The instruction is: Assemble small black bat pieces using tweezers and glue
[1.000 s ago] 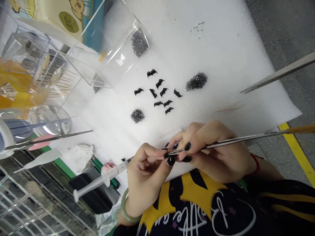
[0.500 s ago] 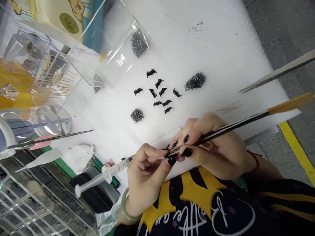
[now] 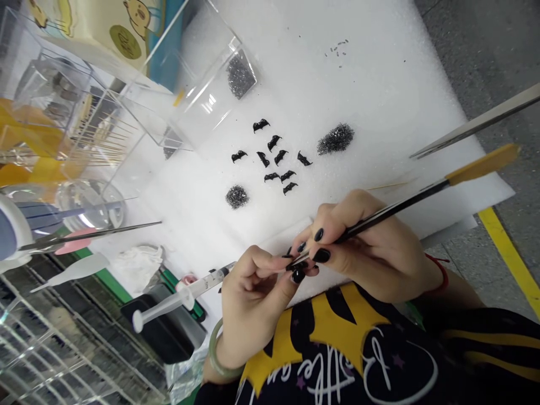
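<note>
My right hand (image 3: 371,256) is closed around black tweezers (image 3: 396,208) with a tan rear end, their tips pointing down-left. Those tips meet a small black piece (image 3: 296,265) pinched between the thumb and fingers of my left hand (image 3: 257,304); its shape is mostly hidden. Beyond the hands, several black bat-shaped pieces (image 3: 280,157) lie on a white foam sheet (image 3: 392,95). Dark glittery piles rest around them, one to the left (image 3: 237,197) and one to the right (image 3: 336,139). Beside my left hand lies a syringe (image 3: 189,293).
Clear acrylic boxes (image 3: 202,84) stand at upper left near a cartoon-printed pack (image 3: 109,34). A pointed metal tool (image 3: 101,233) juts in from the left, metal blades (image 3: 476,125) from the right. A thin wooden stick (image 3: 388,185) lies past my right hand. Tiny grains (image 3: 337,50) are scattered farther back.
The tan rear end of the tweezers has swung slightly left and up, and their two arms look closer together. Both hands stay nearly in place; the view has shifted a little.
</note>
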`<state>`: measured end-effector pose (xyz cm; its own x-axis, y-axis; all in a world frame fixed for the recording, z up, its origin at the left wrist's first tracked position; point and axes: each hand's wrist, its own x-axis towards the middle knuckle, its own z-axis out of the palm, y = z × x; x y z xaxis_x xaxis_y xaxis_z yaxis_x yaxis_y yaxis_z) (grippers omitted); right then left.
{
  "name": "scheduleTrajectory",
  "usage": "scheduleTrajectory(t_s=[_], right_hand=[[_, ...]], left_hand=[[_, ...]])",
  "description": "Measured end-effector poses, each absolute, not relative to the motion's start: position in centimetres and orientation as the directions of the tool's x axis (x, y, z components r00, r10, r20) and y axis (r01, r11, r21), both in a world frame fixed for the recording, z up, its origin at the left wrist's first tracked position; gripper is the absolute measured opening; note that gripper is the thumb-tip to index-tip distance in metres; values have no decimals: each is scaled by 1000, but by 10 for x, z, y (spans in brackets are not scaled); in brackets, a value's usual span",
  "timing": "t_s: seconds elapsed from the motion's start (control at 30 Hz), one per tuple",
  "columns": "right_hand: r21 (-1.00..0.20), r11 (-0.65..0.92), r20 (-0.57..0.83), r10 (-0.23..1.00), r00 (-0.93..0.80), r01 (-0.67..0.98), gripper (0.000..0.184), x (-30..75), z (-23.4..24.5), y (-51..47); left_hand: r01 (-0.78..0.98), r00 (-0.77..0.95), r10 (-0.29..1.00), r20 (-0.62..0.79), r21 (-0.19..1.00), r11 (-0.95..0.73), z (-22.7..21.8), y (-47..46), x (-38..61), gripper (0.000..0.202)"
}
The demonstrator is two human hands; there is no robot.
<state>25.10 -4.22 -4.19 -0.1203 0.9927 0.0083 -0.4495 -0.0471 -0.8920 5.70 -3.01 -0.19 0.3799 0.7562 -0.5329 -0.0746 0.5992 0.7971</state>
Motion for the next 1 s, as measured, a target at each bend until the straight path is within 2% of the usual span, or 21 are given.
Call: scheduleTrajectory(t_s=[0.1,0.3,0.57,1.0], right_hand=[[-888,-36,10,995,-97,-458,28,250,-42,-43],[-819,-174,-124,984,-128,-546,16,249,-39,-41],[-778,-212,-148,977,-154,-592,13,250,-38,-40],[-831,-204,-156,978,-136,-517,19,252,-38,-41]], left_hand=[[-72,385,751,-536,794,603,-2,-30,57,25],[-98,387,747,-541,781,617,-2,-30,57,21],[-103,374,754,-540,784,613,-2,-30,58,19],[-63,320,746,-585,772,632,2,-29,62,13]])
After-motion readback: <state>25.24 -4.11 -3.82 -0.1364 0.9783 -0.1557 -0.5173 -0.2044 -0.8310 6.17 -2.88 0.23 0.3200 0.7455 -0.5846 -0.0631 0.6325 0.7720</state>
